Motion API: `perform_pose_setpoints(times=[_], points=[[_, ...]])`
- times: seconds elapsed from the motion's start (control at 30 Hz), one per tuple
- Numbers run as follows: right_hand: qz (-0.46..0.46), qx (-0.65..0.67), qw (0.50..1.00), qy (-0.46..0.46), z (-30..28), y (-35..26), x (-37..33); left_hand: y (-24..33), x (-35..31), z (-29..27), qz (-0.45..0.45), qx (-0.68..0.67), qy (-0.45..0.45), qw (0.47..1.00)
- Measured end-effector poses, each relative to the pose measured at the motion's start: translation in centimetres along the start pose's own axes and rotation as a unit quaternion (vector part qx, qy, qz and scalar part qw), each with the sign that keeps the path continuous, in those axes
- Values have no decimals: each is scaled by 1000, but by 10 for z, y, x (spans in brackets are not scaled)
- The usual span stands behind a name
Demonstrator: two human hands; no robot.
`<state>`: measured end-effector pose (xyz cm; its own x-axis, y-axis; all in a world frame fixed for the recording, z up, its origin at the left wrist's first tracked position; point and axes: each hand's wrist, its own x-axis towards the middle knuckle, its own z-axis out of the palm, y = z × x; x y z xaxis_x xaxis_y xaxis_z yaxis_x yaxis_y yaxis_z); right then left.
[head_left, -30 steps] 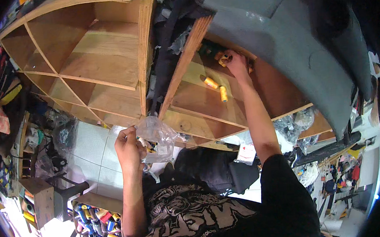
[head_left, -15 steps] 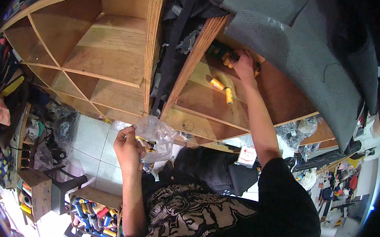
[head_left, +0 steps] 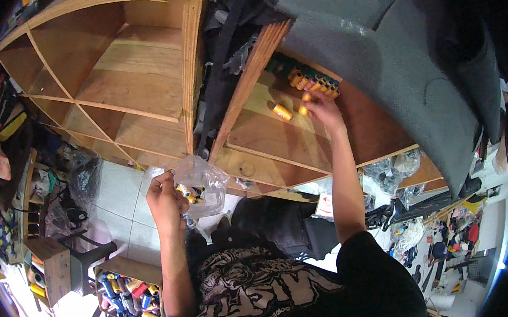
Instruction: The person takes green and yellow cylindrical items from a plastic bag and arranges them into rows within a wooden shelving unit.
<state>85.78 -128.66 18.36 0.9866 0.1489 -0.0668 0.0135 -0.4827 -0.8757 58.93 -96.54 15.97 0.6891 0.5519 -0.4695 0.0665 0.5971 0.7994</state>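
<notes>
My left hand (head_left: pixel 167 200) is closed on the edge of a clear plastic bag (head_left: pixel 212 191), which hangs open beside it. Several yellow-and-dark thread spools (head_left: pixel 193 194) lie inside the bag. In the right-hand shelf compartment, my right hand (head_left: pixel 325 110) has its fingers closed round a yellow thread spool (head_left: pixel 303 110), slightly blurred. Just left of it, another yellow spool (head_left: pixel 282 112) lies on its side on the wood. Behind my fingers, a row of yellow spools (head_left: pixel 313 83) stands packed together against the dark green back part of the compartment.
A wooden shelf unit (head_left: pixel 136 78) with bare compartments stands at the left. Grey sheet material (head_left: pixel 370 50) drapes over the right unit. A cardboard box (head_left: pixel 129 267) of mixed-colour spools sits at lower left, near a dark stool (head_left: pixel 92 249). Plastic bags (head_left: pixel 393 172) hang below the shelf.
My right hand has drawn back from the spool row toward me and taken hold of a loose spool. The row now shows. My left hand still holds the bag.
</notes>
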Motion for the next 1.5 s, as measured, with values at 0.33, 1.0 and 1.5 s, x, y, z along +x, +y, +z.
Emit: perform_pose_setpoints(times=[0.33,1.0,1.5], points=[[-307,-394,851,162,8,10,105,0,-6,-5,5,-3,-8,1000],[-161,-314,921,165,0,8,115,6,-4,-17,28,8,35,999],[-147,-524,802,247,3,22,77,-2,-5,-16,11,12,17,1000]])
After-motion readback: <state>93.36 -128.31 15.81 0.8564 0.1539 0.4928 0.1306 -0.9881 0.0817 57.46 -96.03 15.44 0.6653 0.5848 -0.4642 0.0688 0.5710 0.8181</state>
